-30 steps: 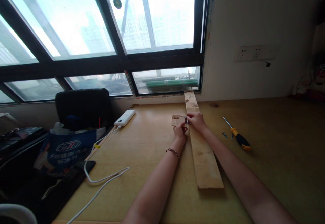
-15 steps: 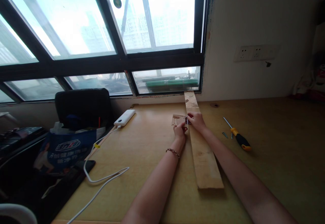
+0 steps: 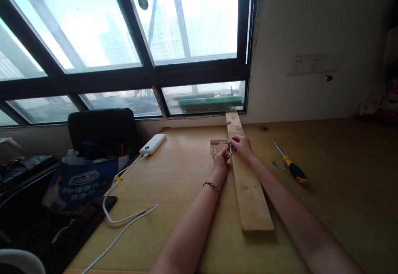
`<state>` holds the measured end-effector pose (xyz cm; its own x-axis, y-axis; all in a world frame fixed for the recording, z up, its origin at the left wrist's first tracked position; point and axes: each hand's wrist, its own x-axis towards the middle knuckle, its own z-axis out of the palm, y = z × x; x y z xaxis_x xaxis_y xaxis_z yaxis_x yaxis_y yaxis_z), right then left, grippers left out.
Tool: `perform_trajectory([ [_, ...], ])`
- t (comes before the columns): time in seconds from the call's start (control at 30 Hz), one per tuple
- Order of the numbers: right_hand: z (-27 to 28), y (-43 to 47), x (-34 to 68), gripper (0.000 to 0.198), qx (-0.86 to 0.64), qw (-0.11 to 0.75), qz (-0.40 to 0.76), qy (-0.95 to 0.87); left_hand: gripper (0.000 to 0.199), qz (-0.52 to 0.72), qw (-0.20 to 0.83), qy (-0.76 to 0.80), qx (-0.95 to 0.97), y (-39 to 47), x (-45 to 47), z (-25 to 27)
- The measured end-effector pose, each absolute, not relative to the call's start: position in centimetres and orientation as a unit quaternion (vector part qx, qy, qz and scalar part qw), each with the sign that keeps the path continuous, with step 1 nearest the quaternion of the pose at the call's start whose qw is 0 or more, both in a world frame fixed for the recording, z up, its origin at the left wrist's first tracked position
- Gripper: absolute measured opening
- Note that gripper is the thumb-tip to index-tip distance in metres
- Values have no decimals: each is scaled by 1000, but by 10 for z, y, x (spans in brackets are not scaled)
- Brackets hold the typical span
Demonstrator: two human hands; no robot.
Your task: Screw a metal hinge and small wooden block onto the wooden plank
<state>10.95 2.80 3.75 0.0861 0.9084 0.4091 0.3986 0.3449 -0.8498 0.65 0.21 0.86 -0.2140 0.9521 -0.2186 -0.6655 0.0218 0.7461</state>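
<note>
A long wooden plank [image 3: 253,199] lies lengthwise on the table, its far end near the window. Against its left side is a short wooden block [image 3: 217,145] with dark markings. Where the two meet sits a small shiny metal hinge [image 3: 231,148], partly covered by fingers. My left hand [image 3: 220,158] is closed at the block's near right corner, fingertips close by the hinge. From the right, my right hand [image 3: 241,145] rests over the plank and pinches the hinge between thumb and fingers.
To the right lie a yellow-and-black screwdriver [image 3: 294,170] and several screws [image 3: 275,164]. A white power bank [image 3: 153,144] with a white cable [image 3: 130,216] is at the table's left edge. Beyond that edge are a black chair [image 3: 101,129] and a blue bag [image 3: 81,187].
My right hand has shifted slightly right, showing more of the hinge. The short block has turned a little and lies squarer to the plank. My left hand is almost unmoved.
</note>
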Motion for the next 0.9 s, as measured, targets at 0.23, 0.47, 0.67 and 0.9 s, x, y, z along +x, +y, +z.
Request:
perform_trajectory([
  [0.23,35,29,110,16,-516,524,229,-638,22,666,591,395,226,4,8,6],
  [0.47,41,24,109,18,-497,519,191,-669,20,666,581,411,224,4,7,5],
  [0.67,44,21,108,19,-498,516,165,-677,22,673,585,399,213,5,7,5],
  [0.9,45,21,108,18,-503,520,180,-667,38,667,564,392,290,1,7,6],
])
